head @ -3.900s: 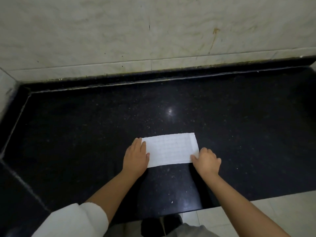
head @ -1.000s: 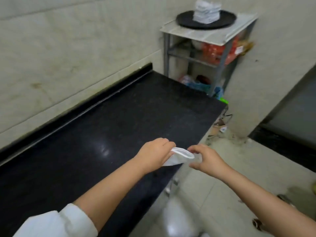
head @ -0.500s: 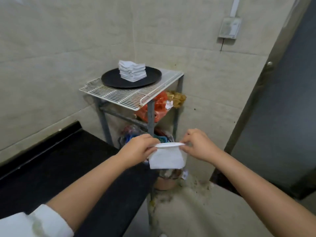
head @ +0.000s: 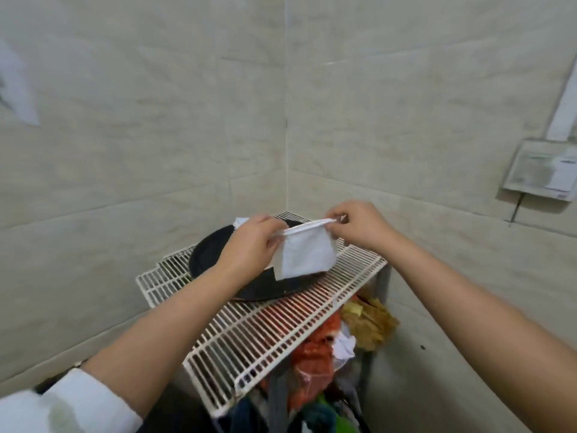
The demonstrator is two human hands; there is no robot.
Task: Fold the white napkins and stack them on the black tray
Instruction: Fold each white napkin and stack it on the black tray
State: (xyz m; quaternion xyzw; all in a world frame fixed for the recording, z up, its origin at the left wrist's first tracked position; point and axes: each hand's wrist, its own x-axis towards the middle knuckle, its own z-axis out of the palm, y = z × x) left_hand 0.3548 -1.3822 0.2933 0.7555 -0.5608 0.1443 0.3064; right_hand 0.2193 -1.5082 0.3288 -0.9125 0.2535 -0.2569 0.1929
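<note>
A folded white napkin (head: 304, 254) hangs in the air, pinched along its top edge by both hands. My left hand (head: 249, 245) grips its left corner and my right hand (head: 359, 226) grips its right corner. The napkin hangs directly over the round black tray (head: 212, 250), which rests on a white wire shelf. A corner of the stack of folded napkins (head: 241, 221) on the tray peeks out behind my left hand; the rest of the stack is hidden.
The white wire shelf (head: 259, 332) stands in a tiled corner. Below it lie orange bags (head: 315, 348), a brown bag (head: 368, 320) and other clutter. An electrical box (head: 543, 170) is mounted on the right wall. The black counter edge (head: 175, 410) is at the bottom left.
I have come closer to the shelf. Both hands have carried the folded napkin up and forward, from in front of the rack to above the black tray.
</note>
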